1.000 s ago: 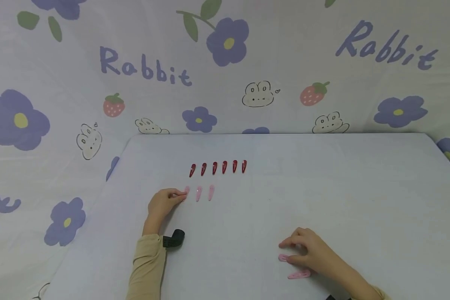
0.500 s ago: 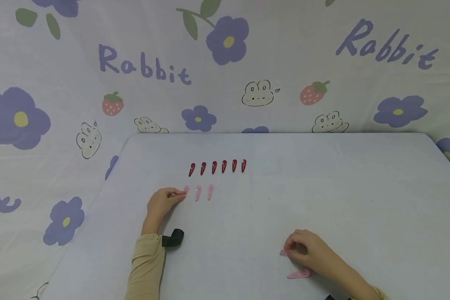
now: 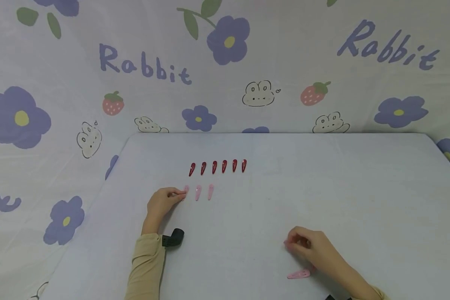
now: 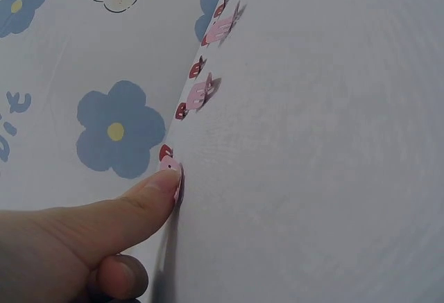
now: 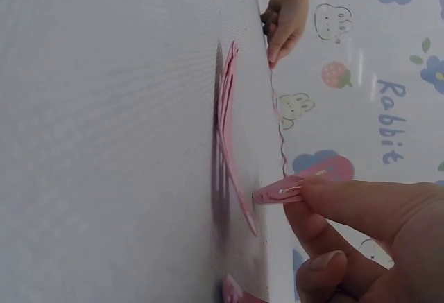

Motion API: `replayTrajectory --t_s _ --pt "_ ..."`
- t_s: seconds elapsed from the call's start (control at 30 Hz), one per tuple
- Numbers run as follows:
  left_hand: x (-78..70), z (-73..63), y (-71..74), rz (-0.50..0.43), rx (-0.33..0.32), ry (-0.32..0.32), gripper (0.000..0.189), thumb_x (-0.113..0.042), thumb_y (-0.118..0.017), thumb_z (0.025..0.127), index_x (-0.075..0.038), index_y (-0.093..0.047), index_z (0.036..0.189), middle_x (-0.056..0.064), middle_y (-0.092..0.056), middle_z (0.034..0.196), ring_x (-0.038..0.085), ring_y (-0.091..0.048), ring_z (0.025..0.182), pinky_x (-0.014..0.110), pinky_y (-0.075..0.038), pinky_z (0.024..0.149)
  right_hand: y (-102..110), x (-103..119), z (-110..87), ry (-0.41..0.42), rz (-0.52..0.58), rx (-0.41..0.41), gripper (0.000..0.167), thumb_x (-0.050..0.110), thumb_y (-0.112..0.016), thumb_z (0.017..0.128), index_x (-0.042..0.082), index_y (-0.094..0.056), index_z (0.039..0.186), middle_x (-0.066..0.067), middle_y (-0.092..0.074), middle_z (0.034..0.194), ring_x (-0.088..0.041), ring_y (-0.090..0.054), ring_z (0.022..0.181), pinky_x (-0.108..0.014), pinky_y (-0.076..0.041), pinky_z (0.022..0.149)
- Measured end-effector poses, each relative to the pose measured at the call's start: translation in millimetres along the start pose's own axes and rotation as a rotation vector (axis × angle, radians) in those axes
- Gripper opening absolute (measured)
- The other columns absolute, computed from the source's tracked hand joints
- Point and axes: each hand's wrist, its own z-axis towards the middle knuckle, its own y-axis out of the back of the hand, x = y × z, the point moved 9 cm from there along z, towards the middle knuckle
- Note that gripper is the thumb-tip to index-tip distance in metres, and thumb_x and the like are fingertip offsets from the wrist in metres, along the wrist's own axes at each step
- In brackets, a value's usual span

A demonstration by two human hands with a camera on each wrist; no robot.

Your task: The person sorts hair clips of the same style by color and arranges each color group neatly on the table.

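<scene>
My left hand (image 3: 161,206) pinches a pink snap hair clip (image 3: 186,189) lying at the left end of a short pink row; in the left wrist view the thumb covers part of this clip (image 4: 171,166). To its right lie two more pink clips, a middle one (image 3: 198,193) and a right one (image 3: 210,192). My right hand (image 3: 313,248) pinches another pink clip (image 5: 274,192) between thumb and fingers, raised off the table. Below that hand lies a pink clip (image 3: 299,274). Another pink piece (image 5: 239,292) shows at the right wrist view's lower edge, mostly cut off.
Several dark red hair clips (image 3: 214,167) form a row behind the pink ones. They lie on a white tabletop (image 3: 360,200). A printed cloth (image 3: 285,54) with flowers and rabbits hangs behind the table's back edge. A black device (image 3: 174,238) is on the left wrist.
My right hand has closed its fingers on a pink clip and lifted it off the table, away from the clip below. The left hand has stayed on its clip.
</scene>
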Motion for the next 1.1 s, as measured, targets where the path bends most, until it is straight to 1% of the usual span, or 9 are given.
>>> replayTrajectory --t_s 0.1,0.2,0.33,0.43,0.53,0.63,0.83,0.97,1.1 --pt "-0.5 0.0 0.5 -0.003 -0.003 0.001 0.023 -0.030 -0.069 0.079 -0.012 -0.071 0.093 -0.002 -0.046 0.063 0.015 -0.038 0.060 0.028 -0.027 0.051 3 0 -0.1 0.014 -0.003 -0.052 0.017 0.006 -0.068 0.078 0.018 -0.057 0.081 0.014 -0.051 0.068 -0.004 -0.041 0.055 -0.020 -0.036 0.048" --pt "-0.7 0.6 0.6 -0.003 -0.004 0.001 0.023 -0.030 -0.069 0.078 -0.012 -0.072 0.092 -0.001 -0.046 0.062 0.015 -0.038 0.059 0.028 -0.026 0.051 5 1 -0.2 0.025 0.004 -0.081 0.018 0.004 -0.068 0.078 0.017 -0.056 0.081 0.014 -0.050 0.067 -0.003 -0.040 0.054 -0.020 -0.034 0.047" --pt "-0.8 1.6 0.1 -0.002 -0.001 -0.007 0.023 -0.031 -0.069 0.079 -0.012 -0.071 0.093 -0.001 -0.046 0.063 0.015 -0.038 0.060 0.028 -0.026 0.052 6 0 -0.4 0.036 0.010 -0.102 0.020 0.000 -0.067 0.077 0.015 -0.054 0.082 0.013 -0.046 0.062 -0.001 -0.036 0.052 -0.021 -0.033 0.045" --pt "-1.1 1.8 0.2 -0.002 -0.007 -0.007 0.024 -0.031 -0.068 0.079 -0.012 -0.071 0.093 -0.002 -0.046 0.063 0.016 -0.039 0.061 0.028 -0.027 0.052 7 -2 0.2 0.050 0.021 -0.108 0.023 -0.006 -0.065 0.076 0.012 -0.053 0.083 0.010 -0.046 0.059 0.000 -0.034 0.050 -0.022 -0.032 0.043" --pt "-2.9 2.3 -0.7 -0.011 -0.012 -0.014 0.024 -0.031 -0.069 0.079 -0.012 -0.071 0.093 -0.001 -0.046 0.064 0.016 -0.039 0.062 0.028 -0.027 0.053 7 -3 0.6 0.044 0.033 -0.097 0.022 -0.005 -0.064 0.078 0.012 -0.052 0.085 0.007 -0.050 0.058 0.001 -0.035 0.050 -0.022 -0.033 0.044" --pt "-4.3 2.8 -2.9 -0.021 -0.004 -0.019 0.025 -0.032 -0.068 0.079 -0.012 -0.071 0.094 -0.001 -0.047 0.066 0.016 -0.040 0.063 0.028 -0.028 0.053 9 -3 0.9 0.022 0.047 -0.074 0.018 0.001 -0.063 0.081 0.014 -0.051 0.087 0.009 -0.053 0.060 0.001 -0.035 0.049 -0.022 -0.033 0.045" --pt "3.0 1.6 -2.6 0.012 -0.001 0.024 0.026 -0.034 -0.068 0.079 -0.014 -0.071 0.095 -0.001 -0.047 0.068 0.017 -0.040 0.065 0.029 -0.028 0.055 10 -4 9.9 -0.004 0.069 -0.010 0.012 0.010 -0.062 0.084 0.014 -0.052 0.089 0.010 -0.057 0.063 -0.001 -0.041 0.053 -0.023 -0.036 0.051" --pt "4.1 1.3 -2.2 0.004 0.006 0.024 0.027 -0.034 -0.068 0.079 -0.013 -0.071 0.095 0.000 -0.046 0.065 0.017 -0.039 0.062 0.029 -0.027 0.053 12 -5 20.2 0.009 0.082 0.019 0.016 0.007 -0.062 0.084 0.012 -0.051 0.094 0.008 -0.059 0.064 -0.004 -0.046 0.055 -0.024 -0.038 0.052" --pt "3.3 1.7 -2.2 0.000 0.009 0.019 0.027 -0.034 -0.068 0.079 -0.013 -0.071 0.094 -0.001 -0.046 0.065 0.016 -0.039 0.062 0.029 -0.028 0.054 11 -6 31.6 -0.003 0.079 0.043 0.018 0.004 -0.061 0.085 0.012 -0.050 0.097 0.007 -0.059 0.064 -0.005 -0.046 0.055 -0.024 -0.036 0.049"
